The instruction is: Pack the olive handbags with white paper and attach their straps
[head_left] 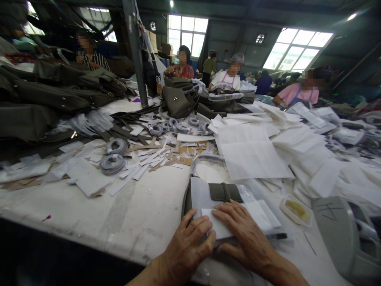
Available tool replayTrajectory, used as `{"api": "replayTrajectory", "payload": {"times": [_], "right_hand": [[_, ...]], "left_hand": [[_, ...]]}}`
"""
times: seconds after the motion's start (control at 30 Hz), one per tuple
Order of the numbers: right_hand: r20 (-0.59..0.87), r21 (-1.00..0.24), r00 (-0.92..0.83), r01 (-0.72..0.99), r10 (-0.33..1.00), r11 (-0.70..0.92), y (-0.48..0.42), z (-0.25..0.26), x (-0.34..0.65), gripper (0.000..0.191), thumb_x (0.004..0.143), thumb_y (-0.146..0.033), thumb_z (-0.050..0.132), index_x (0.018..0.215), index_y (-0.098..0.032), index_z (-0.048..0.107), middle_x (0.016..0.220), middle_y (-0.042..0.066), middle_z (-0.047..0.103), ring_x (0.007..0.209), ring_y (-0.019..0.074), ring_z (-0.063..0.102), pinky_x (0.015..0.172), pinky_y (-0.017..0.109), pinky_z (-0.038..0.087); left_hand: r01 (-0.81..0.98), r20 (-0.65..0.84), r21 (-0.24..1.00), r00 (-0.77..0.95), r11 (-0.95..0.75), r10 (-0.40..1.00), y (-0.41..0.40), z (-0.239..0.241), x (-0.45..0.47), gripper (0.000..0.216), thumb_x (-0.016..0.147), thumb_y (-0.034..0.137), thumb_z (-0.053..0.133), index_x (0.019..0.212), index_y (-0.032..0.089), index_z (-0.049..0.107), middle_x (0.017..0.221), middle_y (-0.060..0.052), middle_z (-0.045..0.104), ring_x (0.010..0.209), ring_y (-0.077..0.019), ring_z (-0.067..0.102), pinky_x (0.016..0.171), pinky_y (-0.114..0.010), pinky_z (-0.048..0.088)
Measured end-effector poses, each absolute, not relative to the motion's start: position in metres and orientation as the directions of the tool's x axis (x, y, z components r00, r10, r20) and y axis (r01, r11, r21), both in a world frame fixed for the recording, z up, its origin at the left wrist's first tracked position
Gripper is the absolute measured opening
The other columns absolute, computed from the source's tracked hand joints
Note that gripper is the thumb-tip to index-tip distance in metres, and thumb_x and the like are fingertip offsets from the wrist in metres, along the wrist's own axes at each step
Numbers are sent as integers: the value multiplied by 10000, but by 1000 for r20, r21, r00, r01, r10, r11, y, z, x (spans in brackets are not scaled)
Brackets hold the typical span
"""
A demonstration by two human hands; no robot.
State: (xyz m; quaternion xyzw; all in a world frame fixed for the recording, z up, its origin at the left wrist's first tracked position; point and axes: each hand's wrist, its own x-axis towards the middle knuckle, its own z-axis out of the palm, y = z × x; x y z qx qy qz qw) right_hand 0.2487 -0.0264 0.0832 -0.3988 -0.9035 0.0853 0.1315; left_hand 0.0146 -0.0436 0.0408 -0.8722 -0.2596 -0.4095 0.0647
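Observation:
In front of me lies a dark grey-green handbag [186, 202] with a flap tab [222, 192] and a plastic-wrapped handle [208, 158] at its far end. White wrapping paper covers part of its face, and a folded white sheet [210, 222] rests on top. My left hand [189, 244] is closed at the near left corner, fingers bent over the edge of the bag and its paper. My right hand [242, 230] lies flat on the folded sheet, fingers stretched out and thumb at the near edge. Clear plastic shows under and beside the bag.
White paper sheets [253, 153] are heaped at right, near a shallow dish [297, 210] of yellowish stuff and a grey tape dispenser [336, 230]. Coiled wrapped straps [112, 164] and paper scraps lie left. More bags [178, 101] are piled behind, with several people beyond.

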Motion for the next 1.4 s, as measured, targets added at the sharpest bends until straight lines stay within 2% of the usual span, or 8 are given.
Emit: {"api": "replayTrajectory", "payload": {"times": [0.1, 0.2, 0.47, 0.7, 0.87, 1.1, 1.23, 1.4], "right_hand": [[176, -255, -647, 698, 742, 669, -28, 82, 248, 663, 765, -209, 727, 1379, -260, 483, 1309, 71, 576, 1224, 276, 507, 1139, 526, 317], [201, -242, -639, 702, 742, 670, -31, 79, 246, 657, 751, -146, 667, 1373, -257, 484, 1298, 64, 582, 1210, 273, 515, 1139, 523, 319], [222, -211, -632, 713, 743, 669, -34, 81, 243, 601, 759, -137, 622, 1343, -236, 515, 1274, 76, 594, 1198, 273, 529, 1139, 533, 336], [199, -185, -627, 731, 753, 657, -31, 83, 243, 701, 706, -180, 704, 1370, -242, 490, 1361, 79, 560, 1274, 301, 485, 1148, 570, 318], [253, -88, -615, 754, 746, 651, -37, 79, 241, 771, 704, -246, 762, 1412, -202, 461, 1442, 120, 503, 1339, 344, 430, 1128, 597, 327], [315, -63, -591, 768, 743, 637, -36, 76, 240, 597, 773, -65, 610, 1350, -186, 513, 1340, 106, 596, 1247, 296, 514, 1092, 533, 361], [388, -101, -562, 762, 730, 640, -36, 71, 239, 598, 753, -18, 523, 1326, -187, 543, 1305, 90, 617, 1211, 275, 529, 1095, 502, 342], [449, -124, -544, 748, 709, 652, -37, 64, 238, 627, 739, 8, 462, 1335, -168, 544, 1295, 86, 619, 1216, 265, 513, 1110, 490, 305]], "left_hand": [[509, 762, 95, 516, -855, 392, -43, 40, 17, 224, 983, 120, 436, 1109, 124, 621, 1132, -99, 648, 1229, -202, 545, 1190, -507, 318], [513, 776, 80, 506, -855, 377, -43, 35, 18, 174, 962, 119, 502, 1079, 146, 629, 1132, -81, 651, 1231, -199, 545, 1192, -515, 312], [537, 662, -86, 660, -839, 355, -49, 45, 9, 246, 990, 155, 449, 1163, 126, 621, 1227, -104, 627, 1291, -248, 511, 1184, -554, 311], [551, 640, -176, 693, -816, 331, -38, 41, 14, 223, 963, 147, 488, 1145, 120, 614, 1187, -107, 622, 1203, -269, 552, 1053, -520, 437], [530, 610, -74, 694, -844, 383, -25, 44, 15, 227, 992, 168, 434, 1144, 121, 596, 1140, -90, 621, 1112, -227, 561, 963, -424, 471], [507, 584, 99, 667, -856, 462, -17, 52, 15, 235, 999, 169, 411, 1172, 138, 566, 1121, -80, 615, 1028, -193, 569, 950, -389, 467], [586, 655, 174, 531, -791, 538, -25, 41, 12, 293, 953, 116, 460, 1209, 210, 567, 1206, -82, 580, 1198, -233, 513, 1080, -508, 393], [640, 611, 339, 408, -690, 679, -36, 30, 13, 583, 784, -48, 481, 1301, 220, 506, 1417, -130, 413, 1438, -329, 241, 1074, -550, 429]]}}
